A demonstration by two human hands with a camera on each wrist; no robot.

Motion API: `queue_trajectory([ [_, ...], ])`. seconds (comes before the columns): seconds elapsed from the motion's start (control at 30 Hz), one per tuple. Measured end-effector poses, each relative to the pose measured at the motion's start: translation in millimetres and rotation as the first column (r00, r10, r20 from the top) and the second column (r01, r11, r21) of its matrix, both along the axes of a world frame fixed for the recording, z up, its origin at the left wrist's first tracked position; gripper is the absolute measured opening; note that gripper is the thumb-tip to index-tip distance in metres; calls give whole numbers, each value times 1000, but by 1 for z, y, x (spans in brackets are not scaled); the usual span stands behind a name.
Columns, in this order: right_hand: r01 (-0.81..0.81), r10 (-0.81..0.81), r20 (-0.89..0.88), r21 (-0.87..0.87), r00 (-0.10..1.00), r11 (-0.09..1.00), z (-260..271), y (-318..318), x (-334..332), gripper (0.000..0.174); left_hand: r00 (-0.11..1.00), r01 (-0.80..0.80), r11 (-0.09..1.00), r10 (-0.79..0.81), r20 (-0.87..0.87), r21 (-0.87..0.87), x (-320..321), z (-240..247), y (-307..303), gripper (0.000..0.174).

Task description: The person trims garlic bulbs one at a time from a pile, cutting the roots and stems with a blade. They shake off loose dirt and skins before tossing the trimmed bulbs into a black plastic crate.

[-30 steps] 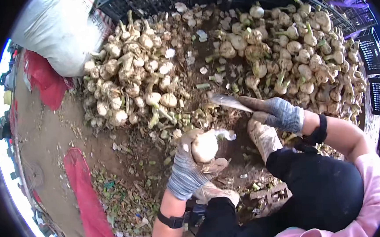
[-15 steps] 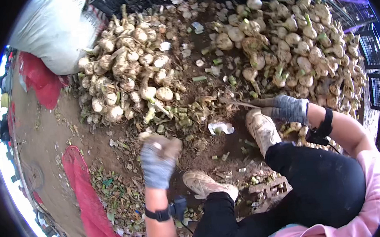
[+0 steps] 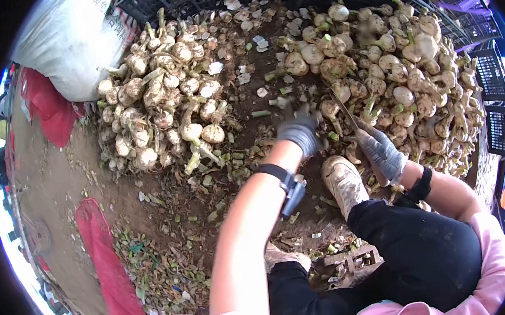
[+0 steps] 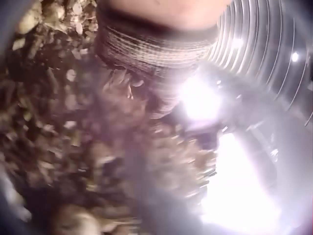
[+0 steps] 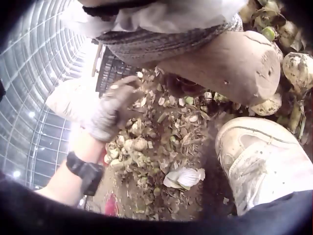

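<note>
My left hand [image 3: 300,132], in a grey knit glove, is blurred over the littered ground near the right heap of garlic bulbs [image 3: 403,95]. In the right wrist view the same hand [image 5: 110,111] has its fingers loosely extended, with no bulb visible in them. Gloved too, my right hand [image 3: 382,153] grips a knife [image 3: 346,111], its blade slanting up and left toward the heap. Close to the right wrist camera shows the knife's brown rounded handle end [image 5: 254,68]. A second heap of garlic bulbs [image 3: 163,99], with roots and stalks, lies at the left.
Trimmed stalks and skins litter the dirt, including a white garlic skin [image 5: 185,177]. My right shoe [image 3: 343,180] stands below the knife hand. Black crates [image 3: 200,0] line the back, beside a white sack [image 3: 72,47]. Red mesh [image 3: 111,267] lies at left.
My left hand held a white garlic bulb, swung left, and has now reached up and right without a visible bulb. The knife has turned from pointing left to up-left.
</note>
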State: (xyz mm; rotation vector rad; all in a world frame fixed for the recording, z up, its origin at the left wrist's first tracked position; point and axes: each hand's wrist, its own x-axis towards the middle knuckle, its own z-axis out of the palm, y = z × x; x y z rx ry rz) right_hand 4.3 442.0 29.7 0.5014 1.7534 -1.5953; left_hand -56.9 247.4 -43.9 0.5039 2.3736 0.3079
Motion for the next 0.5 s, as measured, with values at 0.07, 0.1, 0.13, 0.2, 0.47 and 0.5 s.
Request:
queue_trajectory([
  [0.07, -14, 13, -54, -27, 998, 1000, -2, -1, -3, 53, 999, -22, 998, 20, -31, -58, 31, -11, -2, 57],
  [0.1, -65, 65, -33, 16, 997, 998, 0, -2, -4, 53, 998, 33, 992, -26, 61, -118, 42, -9, -11, 51],
  [0.13, -116, 117, -11, 56, 993, 992, 3, -3, -5, 53, 999, 7, 996, -2, 53, -86, 60, -16, -28, 43],
  [0.2, -130, 130, 3, 15, 992, 991, 9, -8, -7, 51, 954, -40, 969, 110, 280, -244, 74, 16, -62, 47],
  [0.47, -187, 189, -39, 59, 981, 981, 6, -8, -3, 51, 818, -275, 534, 566, 97, -799, 339, 4, -367, 71],
  [0.5, -164, 164, -6, 24, 986, 986, 9, -11, -3, 51, 802, -285, 336, 597, -31, -898, 391, -17, -428, 62],
])
